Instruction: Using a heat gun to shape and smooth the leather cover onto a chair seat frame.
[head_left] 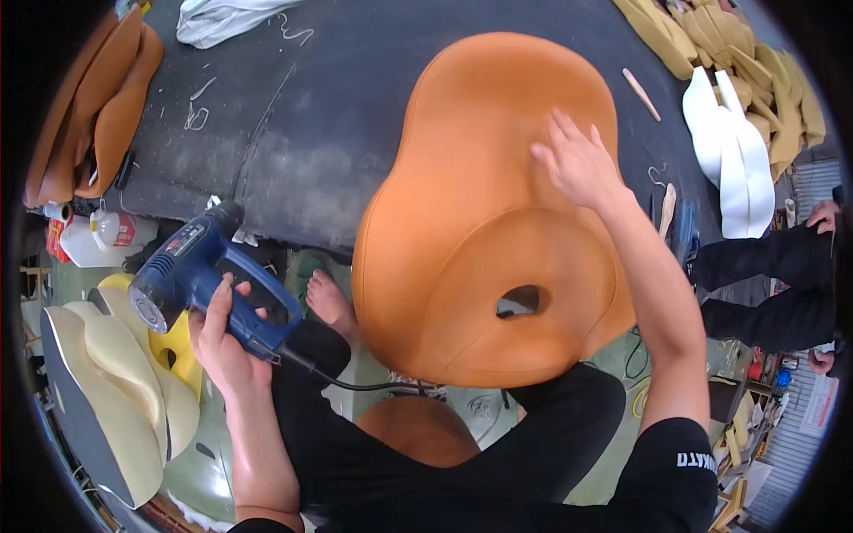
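Note:
My left hand (233,342) is wrapped round the handle of a blue heat gun (200,275); its dark nozzle points away toward the table and its cord trails off to the right. In front of me a large orange leather-covered seat cushion (471,178) leans from my lap onto the table edge. Near its lower end is a rounded raised panel with a small oval hole. My right hand (582,164) lies over the upper right part of the cushion, fingers outstretched, holding nothing. Whether the whole palm touches the leather I cannot tell.
A dark worktable (338,107) spans the far side. Brown covered pieces (107,107) stand at its left, with cream foam shapes (107,391) below. At right are white pieces (729,151), tan covers (724,40), a wooden stick (641,94) and another person's dark-clothed legs (764,275).

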The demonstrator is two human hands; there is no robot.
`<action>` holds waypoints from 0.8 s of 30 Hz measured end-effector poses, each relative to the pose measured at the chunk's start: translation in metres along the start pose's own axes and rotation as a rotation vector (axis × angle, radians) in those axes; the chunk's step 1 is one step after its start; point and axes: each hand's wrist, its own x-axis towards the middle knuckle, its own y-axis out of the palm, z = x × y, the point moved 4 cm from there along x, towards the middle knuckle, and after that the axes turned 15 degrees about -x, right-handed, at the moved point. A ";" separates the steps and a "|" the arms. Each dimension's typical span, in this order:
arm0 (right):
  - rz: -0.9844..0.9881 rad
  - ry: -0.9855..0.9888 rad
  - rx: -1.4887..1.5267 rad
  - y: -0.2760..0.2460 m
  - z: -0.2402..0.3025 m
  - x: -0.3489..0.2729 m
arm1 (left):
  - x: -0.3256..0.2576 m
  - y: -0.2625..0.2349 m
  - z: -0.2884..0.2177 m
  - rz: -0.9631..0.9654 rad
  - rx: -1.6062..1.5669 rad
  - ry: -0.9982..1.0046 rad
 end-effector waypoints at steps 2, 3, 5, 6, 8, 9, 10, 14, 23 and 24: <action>-0.434 -0.035 0.297 -0.054 0.036 0.006 | -0.002 -0.002 -0.002 0.006 0.005 -0.002; -0.628 -0.047 0.416 -0.073 0.055 0.005 | 0.000 -0.001 0.002 0.020 -0.001 -0.010; -0.487 -0.192 0.396 -0.032 0.081 -0.012 | -0.002 -0.002 -0.004 0.042 -0.019 -0.013; -0.232 -0.226 0.306 0.015 0.074 -0.029 | -0.003 -0.002 -0.001 0.064 -0.038 -0.038; 0.083 -0.077 0.027 0.025 0.024 -0.020 | -0.006 0.008 0.002 0.070 -0.002 -0.055; 0.273 -0.032 -0.172 0.028 0.011 -0.032 | -0.007 0.007 0.000 0.053 0.005 -0.043; 0.415 0.001 -0.097 0.004 0.006 -0.023 | -0.008 0.001 -0.005 0.022 0.031 -0.026; -0.511 -0.104 0.291 -0.066 0.063 -0.005 | 0.000 0.004 0.005 0.031 0.010 -0.015; -0.098 0.049 0.060 -0.043 0.026 0.011 | -0.007 0.011 -0.003 0.055 0.038 0.003; -0.103 0.055 0.062 -0.043 0.036 0.020 | -0.007 0.010 -0.003 0.062 0.038 0.008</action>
